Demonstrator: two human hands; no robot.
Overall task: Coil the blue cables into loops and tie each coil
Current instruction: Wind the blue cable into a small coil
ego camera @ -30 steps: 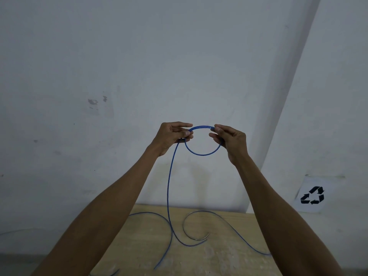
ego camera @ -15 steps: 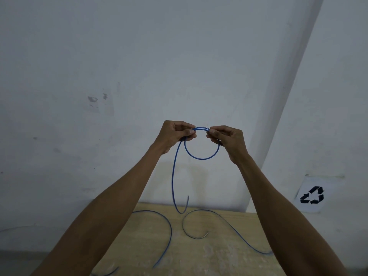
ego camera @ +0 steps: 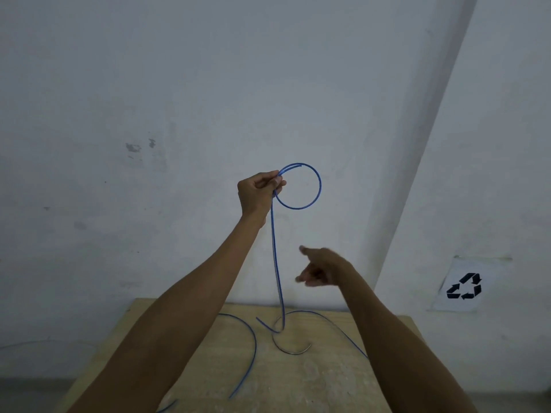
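Released from the loop, the right hand (ego camera: 320,271) has dropped lower, blurred, fingers loosely curled, touching nothing. Left hand (ego camera: 258,192) pinches the cable (ego camera: 298,186) loop, its tail hanging to the bench (ego camera: 328,383).

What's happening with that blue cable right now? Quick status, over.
Left hand pinching one small loop of blue cable, held up. Right hand off the cable, blurred, lower down. Cable tail hangs to wooden table; nothing in the way.
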